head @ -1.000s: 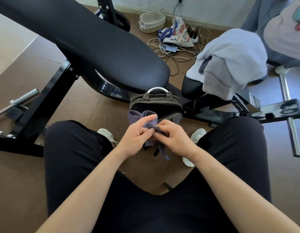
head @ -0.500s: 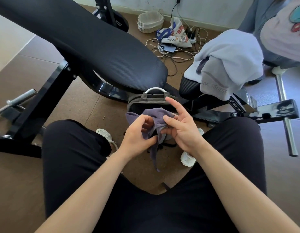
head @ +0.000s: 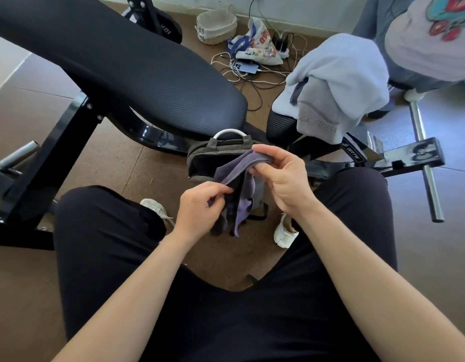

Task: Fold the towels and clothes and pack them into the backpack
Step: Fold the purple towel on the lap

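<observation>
A small purple cloth (head: 239, 176) hangs between both hands, above the floor between my knees. My left hand (head: 200, 207) pinches its lower left edge. My right hand (head: 283, 178) grips its upper end, with that end draped over the fingers. Right behind the cloth, an olive-grey backpack (head: 221, 152) with a white top handle stands open on the floor. A pale blue towel (head: 341, 71) lies over a grey towel (head: 317, 116) printed "YOGA FITNESS" on the small bench pad at the upper right.
A large black bench pad (head: 121, 71) slants across the upper left, with its black frame (head: 43, 165) below it. A chrome bar (head: 424, 163) juts out on the right. Behind lie cables, a phone (head: 245, 67), a printed bag (head: 260, 45) and a woven basket (head: 215, 26). Clothing hangs top right.
My hands have drawn apart and stretched the purple cloth out. My right hand rose toward the backpack's opening and my left hand dropped lower.
</observation>
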The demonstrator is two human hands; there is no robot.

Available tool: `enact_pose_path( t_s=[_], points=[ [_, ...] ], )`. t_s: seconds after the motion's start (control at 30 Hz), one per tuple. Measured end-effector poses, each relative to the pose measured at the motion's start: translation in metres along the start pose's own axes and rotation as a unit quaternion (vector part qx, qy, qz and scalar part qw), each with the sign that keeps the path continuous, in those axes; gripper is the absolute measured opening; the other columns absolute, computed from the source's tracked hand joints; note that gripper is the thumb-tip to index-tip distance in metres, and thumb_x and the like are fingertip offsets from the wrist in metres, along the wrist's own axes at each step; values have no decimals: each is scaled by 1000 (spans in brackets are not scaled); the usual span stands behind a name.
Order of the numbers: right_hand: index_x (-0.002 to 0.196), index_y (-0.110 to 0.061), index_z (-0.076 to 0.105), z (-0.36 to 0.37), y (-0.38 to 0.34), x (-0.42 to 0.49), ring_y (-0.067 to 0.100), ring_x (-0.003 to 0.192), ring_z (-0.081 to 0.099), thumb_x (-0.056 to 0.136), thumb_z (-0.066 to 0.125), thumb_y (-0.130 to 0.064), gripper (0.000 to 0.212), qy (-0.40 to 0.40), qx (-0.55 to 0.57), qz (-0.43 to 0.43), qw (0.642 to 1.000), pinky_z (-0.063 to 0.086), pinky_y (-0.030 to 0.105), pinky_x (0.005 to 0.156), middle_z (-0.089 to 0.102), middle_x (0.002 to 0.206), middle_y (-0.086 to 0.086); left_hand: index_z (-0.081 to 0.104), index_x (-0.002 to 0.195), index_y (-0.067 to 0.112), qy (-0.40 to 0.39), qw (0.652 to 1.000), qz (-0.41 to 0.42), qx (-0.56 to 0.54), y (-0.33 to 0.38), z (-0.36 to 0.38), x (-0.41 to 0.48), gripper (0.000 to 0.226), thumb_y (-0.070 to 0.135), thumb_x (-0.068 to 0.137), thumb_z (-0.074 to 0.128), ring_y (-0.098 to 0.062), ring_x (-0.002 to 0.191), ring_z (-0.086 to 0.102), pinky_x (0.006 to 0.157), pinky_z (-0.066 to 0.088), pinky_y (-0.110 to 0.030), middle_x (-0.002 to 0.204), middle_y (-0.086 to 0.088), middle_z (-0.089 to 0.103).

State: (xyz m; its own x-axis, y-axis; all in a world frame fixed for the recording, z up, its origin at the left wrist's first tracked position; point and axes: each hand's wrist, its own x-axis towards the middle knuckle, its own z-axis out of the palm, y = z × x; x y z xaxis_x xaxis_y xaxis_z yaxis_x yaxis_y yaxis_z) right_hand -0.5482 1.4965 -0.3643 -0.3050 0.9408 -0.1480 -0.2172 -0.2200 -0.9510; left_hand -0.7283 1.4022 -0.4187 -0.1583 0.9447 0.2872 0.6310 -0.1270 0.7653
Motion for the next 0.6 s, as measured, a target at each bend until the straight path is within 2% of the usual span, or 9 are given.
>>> enact_pose_path(
  t_s=[0.1,0.17,0.3,0.4,0.47,0.6],
  points=[
    [110,-9,74,3,0,-2,22,99,73,89,64,14,32,0,-11,-8,1000,59,29,84,75,102,7,81,106,13,15,999,-9,29,3,6,-3,19,14,88,75,-8,96,71,87,58,-29,105,1,78],
    [111,-8,74,5,-1,-5,22,99,74,89,66,13,32,7,-33,-18,999,60,30,86,76,103,8,81,107,15,2,1000,-15,26,7,9,-3,23,26,87,80,-4,97,69,87,55,-20,108,3,77],
    [113,-7,74,8,-2,-10,27,101,74,88,70,10,31,16,-72,-37,997,61,36,90,76,106,13,82,98,19,-13,998,-19,60,12,19,-4,21,35,85,83,1,82,60,76,39,-3,95,8,73],
    [112,-5,74,8,-6,-11,28,98,75,89,69,8,27,26,-59,-46,997,62,34,86,77,104,15,81,88,16,-13,996,-35,86,13,23,-3,16,32,85,82,1,71,49,64,30,-2,81,12,61],
    [112,-5,74,10,-8,-12,27,96,76,90,69,7,24,30,-50,-51,997,62,32,84,77,101,14,79,84,13,-24,993,-49,102,12,24,-1,19,32,87,79,-1,69,48,61,28,-3,79,15,53],
    [108,-2,74,12,-15,-10,24,87,76,92,67,6,19,61,-47,-82,994,63,31,80,78,93,11,76,87,14,-55,991,-74,93,7,22,0,18,32,90,75,-3,70,51,62,30,-7,79,14,54]
  ],
)
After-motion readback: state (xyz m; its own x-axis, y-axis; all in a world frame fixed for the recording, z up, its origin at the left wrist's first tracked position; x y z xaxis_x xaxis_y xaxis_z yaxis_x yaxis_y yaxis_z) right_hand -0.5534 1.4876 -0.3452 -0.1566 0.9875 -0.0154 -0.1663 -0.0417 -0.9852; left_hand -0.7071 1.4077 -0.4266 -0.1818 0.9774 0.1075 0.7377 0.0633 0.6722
